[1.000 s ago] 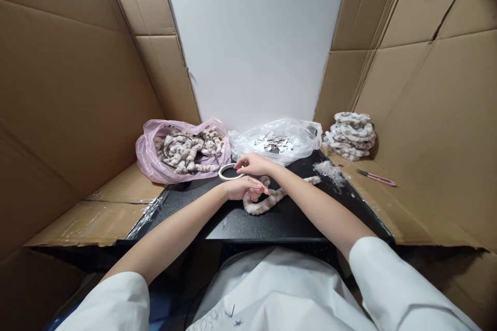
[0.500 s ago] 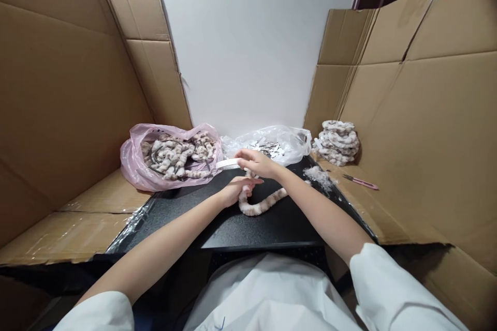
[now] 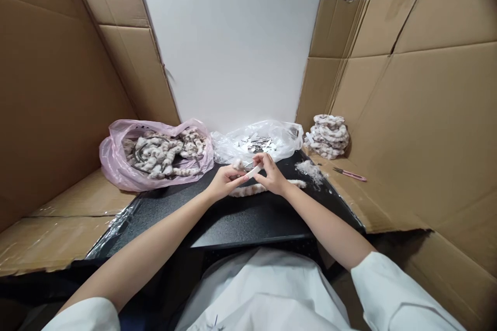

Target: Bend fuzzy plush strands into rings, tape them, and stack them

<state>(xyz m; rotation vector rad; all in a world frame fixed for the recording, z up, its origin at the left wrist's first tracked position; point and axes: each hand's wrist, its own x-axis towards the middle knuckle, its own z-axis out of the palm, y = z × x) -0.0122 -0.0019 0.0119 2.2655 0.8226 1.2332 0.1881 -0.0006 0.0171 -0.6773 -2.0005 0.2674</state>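
Observation:
Over the black tabletop, my left hand is closed around one end of a fluffy white-and-brown plush tube and also touches a narrow white strip. My right hand pinches that white strip between thumb and fingers, so it slants between the two hands at the tube's end. The rest of the tube lies behind and below my hands, its far end reaching out to the right. My fingers hide where strip and tube meet.
A pink plastic bag of plush tubes and dark cords stands left. Behind my hands lies a clear bag with small white and dark pieces. To the right are loose fluff, a plush stack and pink-handled snips. Cardboard walls flank the table.
The white strip has come down from pointing left to slanting between my hands. My right hand has lowered beside my left one. The tube's loop has flattened, and the view has shifted slightly.

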